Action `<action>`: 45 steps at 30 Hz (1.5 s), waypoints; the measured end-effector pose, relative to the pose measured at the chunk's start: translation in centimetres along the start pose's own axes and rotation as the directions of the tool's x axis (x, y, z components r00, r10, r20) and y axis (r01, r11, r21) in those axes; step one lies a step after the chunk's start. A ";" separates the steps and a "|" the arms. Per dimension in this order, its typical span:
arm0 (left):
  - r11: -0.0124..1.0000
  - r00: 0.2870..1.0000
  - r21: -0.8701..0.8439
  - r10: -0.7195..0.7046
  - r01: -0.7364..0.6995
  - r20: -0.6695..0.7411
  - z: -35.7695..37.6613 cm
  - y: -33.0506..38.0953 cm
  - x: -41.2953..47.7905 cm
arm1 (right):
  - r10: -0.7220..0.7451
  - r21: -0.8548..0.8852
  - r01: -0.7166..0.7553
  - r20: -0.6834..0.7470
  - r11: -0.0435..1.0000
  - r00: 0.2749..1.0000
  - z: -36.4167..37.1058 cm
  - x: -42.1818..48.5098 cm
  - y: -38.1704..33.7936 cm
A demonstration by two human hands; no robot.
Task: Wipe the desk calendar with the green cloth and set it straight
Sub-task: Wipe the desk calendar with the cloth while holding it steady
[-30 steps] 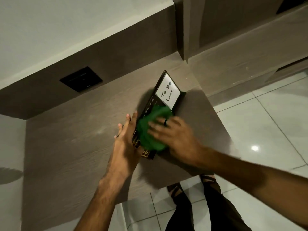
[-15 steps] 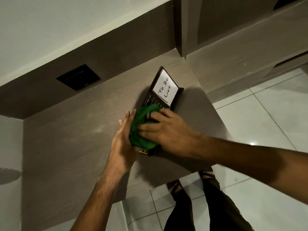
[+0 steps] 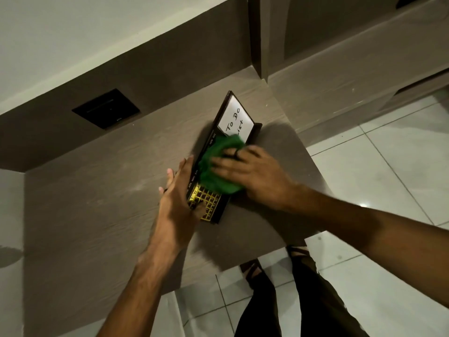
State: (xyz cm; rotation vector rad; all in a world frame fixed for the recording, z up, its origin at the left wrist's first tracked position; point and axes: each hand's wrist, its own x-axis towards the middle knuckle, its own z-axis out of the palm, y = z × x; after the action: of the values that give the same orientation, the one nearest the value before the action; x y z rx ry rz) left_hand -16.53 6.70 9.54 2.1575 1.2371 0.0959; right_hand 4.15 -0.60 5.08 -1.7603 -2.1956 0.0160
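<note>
Two bare hands work on one desk calendar (image 3: pixel 220 181) in the head view, the only view here. The calendar is dark and long, and it lies on the brown wooden counter (image 3: pixel 97 215), near the counter's right edge and closer to its front edge than to the back wall. Its long axis runs on a diagonal: the end with the white card (image 3: pixel 237 117) reading "To Do List" points toward the back right corner of the counter, and the end with the gold grid of day squares (image 3: pixel 206 203) points toward the front edge. A row of month names runs along its left side.

The left hand (image 3: pixel 178 198) lies flat and unclenched against the left long side of the calendar, fingers stretched toward the back wall, the thumb resting on the gold grid. It presses there and does not close around anything.

The right hand (image 3: pixel 252 177) comes from the right side and lies on top of the middle of the calendar. It presses the green cloth (image 3: pixel 216 166) down with spread fingers; the cloth is bunched under the palm and covers the calendar between the white card and the gold grid, touching the lower corner of the card.

A black wall plate (image 3: pixel 105 108) sits on the back panel, well apart to the left
</note>
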 end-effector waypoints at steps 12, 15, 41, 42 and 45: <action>1.000 1.000 -0.007 0.013 -0.013 0.013 0.2 -0.3 -0.2 | -0.012 0.150 -0.007 0.129 0.989 0.992 -2.0 0.0 2.2; 0.999 1.000 -0.036 0.011 -0.011 0.007 0.2 -0.1 -0.4 | 0.307 0.006 -0.309 0.095 0.951 0.947 -3.1 1.6 8.6; 0.983 0.997 -0.181 -0.012 0.025 0.071 -0.1 0.3 -0.3 | -0.248 0.214 0.155 0.531 0.964 0.810 -4.1 1.5 -2.5; 0.992 0.998 -0.122 -0.003 0.010 0.058 -0.1 0.1 -0.4 | -0.159 0.144 0.098 0.518 0.985 0.841 -4.3 2.3 -0.8; 0.995 0.999 -0.102 0.010 -0.005 0.046 -0.1 0.0 -0.7 | 0.172 -0.067 -0.160 0.488 0.985 0.856 -5.8 4.4 6.5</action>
State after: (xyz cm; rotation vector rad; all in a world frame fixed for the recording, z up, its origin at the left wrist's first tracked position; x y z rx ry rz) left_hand -16.96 6.20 9.75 2.0656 1.1729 0.1091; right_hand 11.02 4.03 10.23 -2.1422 -2.3636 0.5410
